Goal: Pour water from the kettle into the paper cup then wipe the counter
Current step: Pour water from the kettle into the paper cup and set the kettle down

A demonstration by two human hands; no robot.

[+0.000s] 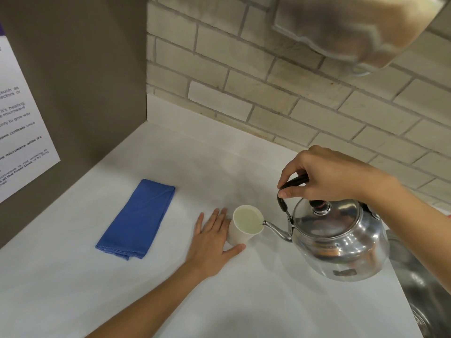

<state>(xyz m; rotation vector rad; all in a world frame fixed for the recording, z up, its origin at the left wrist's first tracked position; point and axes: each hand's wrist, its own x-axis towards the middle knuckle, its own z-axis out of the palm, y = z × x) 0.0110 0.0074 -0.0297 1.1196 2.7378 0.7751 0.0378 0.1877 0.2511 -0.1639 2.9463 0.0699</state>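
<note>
A shiny metal kettle [339,242] hangs tilted over the white counter [219,301], its spout tip at the rim of a white paper cup [246,224]. My right hand [327,174] grips the kettle's black handle from above. The cup stands upright and holds pale liquid close to its rim. My left hand [212,242] lies flat on the counter against the cup's left side, fingers spread, thumb curled around the cup's base. A folded blue cloth [138,219] lies flat on the counter to the left, apart from both hands.
A brick-tile wall [268,98] runs along the back. A grey side panel with a printed notice [19,132] closes the left. A steel sink [419,289] drops off at the counter's right edge. A blurred metallic object [353,32] hangs overhead.
</note>
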